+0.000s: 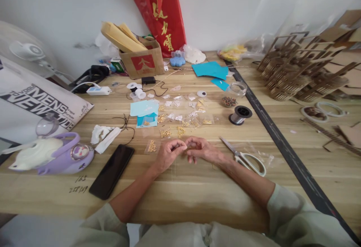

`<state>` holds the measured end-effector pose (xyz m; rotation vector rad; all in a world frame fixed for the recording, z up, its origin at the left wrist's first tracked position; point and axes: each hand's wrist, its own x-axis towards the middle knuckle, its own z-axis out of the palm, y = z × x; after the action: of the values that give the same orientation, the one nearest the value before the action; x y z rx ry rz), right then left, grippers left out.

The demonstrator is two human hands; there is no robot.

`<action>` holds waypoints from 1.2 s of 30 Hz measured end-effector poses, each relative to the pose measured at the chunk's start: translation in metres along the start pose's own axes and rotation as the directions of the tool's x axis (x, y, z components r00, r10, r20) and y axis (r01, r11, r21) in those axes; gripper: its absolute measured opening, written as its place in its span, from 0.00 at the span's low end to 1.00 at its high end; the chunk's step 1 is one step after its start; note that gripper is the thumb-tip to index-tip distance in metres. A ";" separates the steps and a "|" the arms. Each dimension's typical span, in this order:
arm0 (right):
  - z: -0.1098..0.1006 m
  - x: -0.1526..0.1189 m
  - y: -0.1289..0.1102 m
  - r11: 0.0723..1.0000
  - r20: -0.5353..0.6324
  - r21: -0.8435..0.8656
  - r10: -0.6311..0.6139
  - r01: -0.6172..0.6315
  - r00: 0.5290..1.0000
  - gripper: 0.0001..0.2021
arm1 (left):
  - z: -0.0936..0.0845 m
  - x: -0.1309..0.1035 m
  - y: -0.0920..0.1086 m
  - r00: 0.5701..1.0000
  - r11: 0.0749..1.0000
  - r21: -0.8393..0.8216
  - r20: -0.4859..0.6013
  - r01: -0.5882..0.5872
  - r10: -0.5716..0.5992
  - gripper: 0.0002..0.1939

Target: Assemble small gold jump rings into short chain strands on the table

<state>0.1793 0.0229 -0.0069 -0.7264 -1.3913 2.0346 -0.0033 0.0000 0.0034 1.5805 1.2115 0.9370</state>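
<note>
My left hand [169, 153] is closed in a pinch just above the table, thumb against forefinger. A thin, pale thread [174, 170] hangs faintly below it. My right hand [201, 150] meets it fingertip to fingertip, its thumb and forefinger also pinched; what lies between them is too small to make out. Close by the left hand is a small bag of gold beads [152, 146]. Behind both hands lie more gold beads [165, 133] and gold findings [181, 131]. Scissors [245, 160] with pale handles lie beside my right forearm, blades partly apart.
A black phone [112, 171] and a purple-and-white teapot-shaped item [66, 153] are at left. A wire spool [240, 115], a bead dish [229, 101] and blue sheets [210, 70] lie farther back. Wooden baskets [290, 74] stand right of a dark strip [282, 145]. A cardboard box [143, 61] stands behind.
</note>
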 end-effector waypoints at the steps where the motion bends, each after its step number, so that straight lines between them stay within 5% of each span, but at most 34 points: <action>1: 0.000 0.000 0.000 1.000 0.008 0.006 0.001 -0.001 1.000 0.16 | 0.001 0.000 0.000 1.000 1.000 -0.001 0.004 0.000 0.000 0.12; 23: 0.001 0.001 0.002 0.998 -0.149 -0.056 0.014 -0.023 0.989 0.13 | 0.002 0.004 -0.004 0.999 0.996 -0.081 -0.011 0.034 -0.035 0.11; 36: 0.002 0.000 -0.001 0.996 -0.145 -0.076 0.040 -0.052 0.989 0.17 | -0.002 0.005 -0.006 0.959 0.880 -0.392 0.024 0.268 -0.282 0.18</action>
<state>0.1776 0.0216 -0.0054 -0.9279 -1.3909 1.9295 -0.0056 0.0062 -0.0020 1.0473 1.1496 0.9511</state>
